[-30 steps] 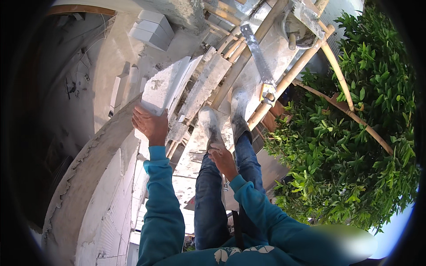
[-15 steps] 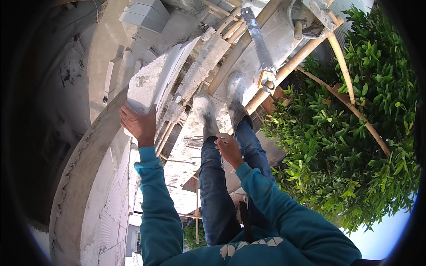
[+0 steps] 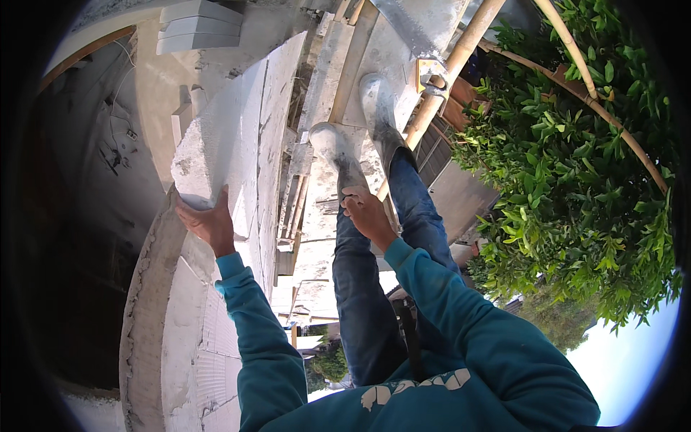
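My left hand [image 3: 207,223] is at the near end of a pale building block [image 3: 193,160] on top of the wall. Its thumb lies along one side and its fingers wrap the other edge. In front of my right shin is my right hand [image 3: 368,216], its fingers curled in. Whatever is inside that hand, if anything, is hidden. Beyond my boots, a handsaw [image 3: 432,75] with a yellow-and-dark handle lies on the platform boards against a bamboo pole [image 3: 468,47]; its wide blade runs out at the top.
My white-smeared boots [image 3: 330,144] stand on narrow scaffold planks [image 3: 314,248] alongside the wall [image 3: 147,309]. Several pale blocks [image 3: 198,34] are stacked at the far left, near a loose cable [image 3: 115,155]. A leafy bush [image 3: 568,194] and bamboo poles border the right.
The view has shifted, with the saw nearer the top edge. My left hand stays at the block's end, which now looks lined up along the wall. The right hand remains curled.
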### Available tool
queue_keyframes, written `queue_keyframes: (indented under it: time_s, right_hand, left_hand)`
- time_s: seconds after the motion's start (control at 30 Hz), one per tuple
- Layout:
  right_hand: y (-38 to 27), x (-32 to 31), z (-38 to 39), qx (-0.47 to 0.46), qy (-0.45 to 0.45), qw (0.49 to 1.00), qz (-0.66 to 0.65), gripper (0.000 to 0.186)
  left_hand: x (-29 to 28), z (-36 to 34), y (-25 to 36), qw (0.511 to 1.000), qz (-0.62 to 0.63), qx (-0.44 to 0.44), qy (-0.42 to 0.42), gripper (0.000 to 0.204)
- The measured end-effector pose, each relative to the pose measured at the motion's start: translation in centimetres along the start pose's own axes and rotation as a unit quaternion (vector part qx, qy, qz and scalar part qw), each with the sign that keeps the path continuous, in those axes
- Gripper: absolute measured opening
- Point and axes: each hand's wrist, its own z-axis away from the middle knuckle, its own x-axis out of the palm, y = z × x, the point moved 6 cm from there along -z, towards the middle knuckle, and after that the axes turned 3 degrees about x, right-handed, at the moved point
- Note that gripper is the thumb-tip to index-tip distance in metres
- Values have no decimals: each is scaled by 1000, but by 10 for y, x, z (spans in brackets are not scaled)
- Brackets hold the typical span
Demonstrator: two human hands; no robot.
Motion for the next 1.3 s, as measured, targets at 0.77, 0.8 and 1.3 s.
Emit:
queue_keyframes:
  time_s: [0.77, 0.8, 1.3]
  right_hand:
    - [-12, 28, -3, -15, 33, 998, -59, 34]
    - [-12, 30, -4, -15, 35, 998, -53, 34]
    - [-18, 50, -7, -69, 127, 987, -69, 27]
  left_hand:
    - [2, -7, -2, 998, -51, 40, -11, 96]
    - [2, -7, 0, 996, -68, 55, -4, 95]
    - [13, -12, -12, 993, -97, 59, -39, 100]
